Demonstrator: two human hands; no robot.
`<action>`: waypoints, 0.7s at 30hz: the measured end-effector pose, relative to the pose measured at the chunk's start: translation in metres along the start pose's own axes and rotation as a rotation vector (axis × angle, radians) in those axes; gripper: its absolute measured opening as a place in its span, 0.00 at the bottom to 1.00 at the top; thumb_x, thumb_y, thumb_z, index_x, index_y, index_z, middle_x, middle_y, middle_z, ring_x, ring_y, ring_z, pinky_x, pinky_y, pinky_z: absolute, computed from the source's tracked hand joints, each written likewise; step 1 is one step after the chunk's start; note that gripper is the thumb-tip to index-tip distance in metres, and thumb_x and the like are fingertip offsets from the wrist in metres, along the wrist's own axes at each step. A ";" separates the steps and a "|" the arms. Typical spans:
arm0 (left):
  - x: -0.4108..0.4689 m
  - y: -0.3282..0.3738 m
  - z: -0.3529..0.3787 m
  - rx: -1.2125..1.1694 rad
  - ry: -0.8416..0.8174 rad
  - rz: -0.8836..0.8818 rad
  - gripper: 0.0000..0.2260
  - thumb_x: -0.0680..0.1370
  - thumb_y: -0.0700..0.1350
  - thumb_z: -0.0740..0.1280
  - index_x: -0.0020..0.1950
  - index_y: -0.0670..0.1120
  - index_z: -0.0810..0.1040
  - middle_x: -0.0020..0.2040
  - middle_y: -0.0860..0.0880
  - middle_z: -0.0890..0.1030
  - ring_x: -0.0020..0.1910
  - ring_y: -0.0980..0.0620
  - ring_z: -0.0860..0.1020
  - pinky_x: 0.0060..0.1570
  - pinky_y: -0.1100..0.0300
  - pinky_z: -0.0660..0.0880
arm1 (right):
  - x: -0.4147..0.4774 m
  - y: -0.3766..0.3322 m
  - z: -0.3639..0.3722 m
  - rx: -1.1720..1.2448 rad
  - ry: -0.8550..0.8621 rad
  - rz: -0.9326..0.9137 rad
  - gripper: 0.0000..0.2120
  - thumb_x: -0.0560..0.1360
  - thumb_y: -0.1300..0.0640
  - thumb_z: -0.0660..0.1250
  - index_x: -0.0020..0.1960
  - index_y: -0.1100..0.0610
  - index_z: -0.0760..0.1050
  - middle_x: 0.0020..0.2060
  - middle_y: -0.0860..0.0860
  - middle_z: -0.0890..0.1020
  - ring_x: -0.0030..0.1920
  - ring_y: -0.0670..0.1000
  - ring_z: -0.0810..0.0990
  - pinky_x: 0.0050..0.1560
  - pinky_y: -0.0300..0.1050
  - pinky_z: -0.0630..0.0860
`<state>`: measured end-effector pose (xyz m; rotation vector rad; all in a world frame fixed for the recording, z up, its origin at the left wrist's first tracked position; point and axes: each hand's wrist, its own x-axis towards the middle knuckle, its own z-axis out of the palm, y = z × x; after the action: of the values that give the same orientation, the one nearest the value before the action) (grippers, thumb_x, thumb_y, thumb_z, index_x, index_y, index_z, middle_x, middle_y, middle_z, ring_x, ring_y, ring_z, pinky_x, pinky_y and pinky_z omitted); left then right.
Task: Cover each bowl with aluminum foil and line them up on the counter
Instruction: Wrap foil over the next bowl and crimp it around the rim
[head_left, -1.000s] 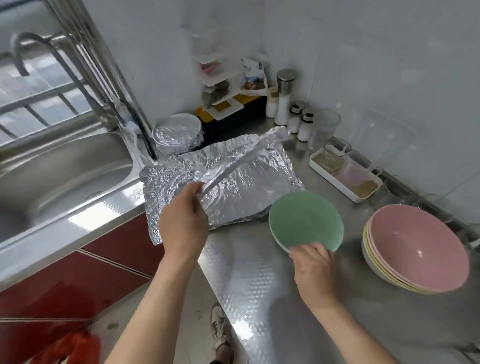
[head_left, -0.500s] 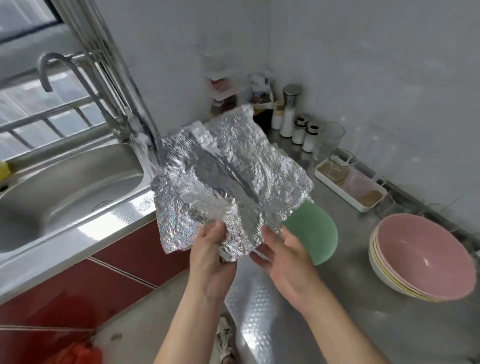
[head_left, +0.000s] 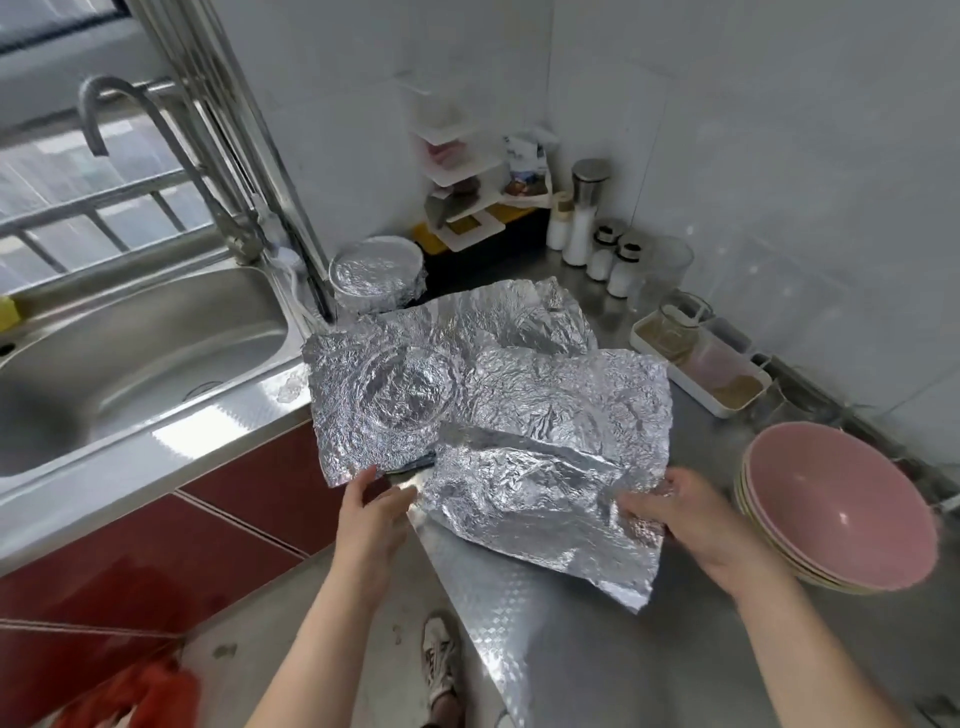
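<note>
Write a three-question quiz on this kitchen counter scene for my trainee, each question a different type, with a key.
1. True or false: the stack of bowls on the right is already covered with foil.
2. Multiple choice: the foil-covered bowl stands A) in the sink, B) beside the faucet, C) on top of the stack.
3. Short answer: what does the right hand grip?

Key: 1. False, the top bowl is bare. 2. B. 3. The crumpled foil sheet, at its right edge.
</note>
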<state>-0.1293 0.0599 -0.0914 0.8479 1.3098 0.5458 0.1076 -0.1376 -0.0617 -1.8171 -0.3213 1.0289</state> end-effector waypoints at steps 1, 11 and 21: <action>0.002 -0.004 -0.001 0.126 -0.025 0.033 0.26 0.75 0.36 0.71 0.70 0.51 0.69 0.58 0.44 0.78 0.57 0.45 0.78 0.54 0.50 0.74 | 0.001 0.003 -0.004 -0.021 -0.006 0.008 0.13 0.68 0.61 0.77 0.49 0.63 0.78 0.43 0.56 0.85 0.45 0.55 0.83 0.48 0.46 0.78; 0.013 -0.003 0.024 0.662 -0.112 0.183 0.25 0.77 0.51 0.71 0.71 0.44 0.70 0.66 0.44 0.75 0.57 0.47 0.76 0.54 0.56 0.72 | 0.003 0.007 -0.023 -0.044 -0.008 0.020 0.23 0.70 0.64 0.75 0.62 0.66 0.71 0.43 0.49 0.74 0.44 0.48 0.73 0.50 0.41 0.69; 0.005 -0.001 0.029 0.344 -0.010 0.278 0.14 0.79 0.48 0.68 0.41 0.39 0.77 0.29 0.50 0.73 0.25 0.54 0.65 0.22 0.64 0.63 | 0.007 0.000 -0.022 0.330 -0.049 0.043 0.13 0.69 0.57 0.72 0.51 0.63 0.81 0.51 0.55 0.85 0.53 0.50 0.81 0.59 0.45 0.73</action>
<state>-0.0999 0.0562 -0.0938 1.3294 1.3047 0.5385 0.1289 -0.1465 -0.0619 -1.5091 -0.1325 1.0882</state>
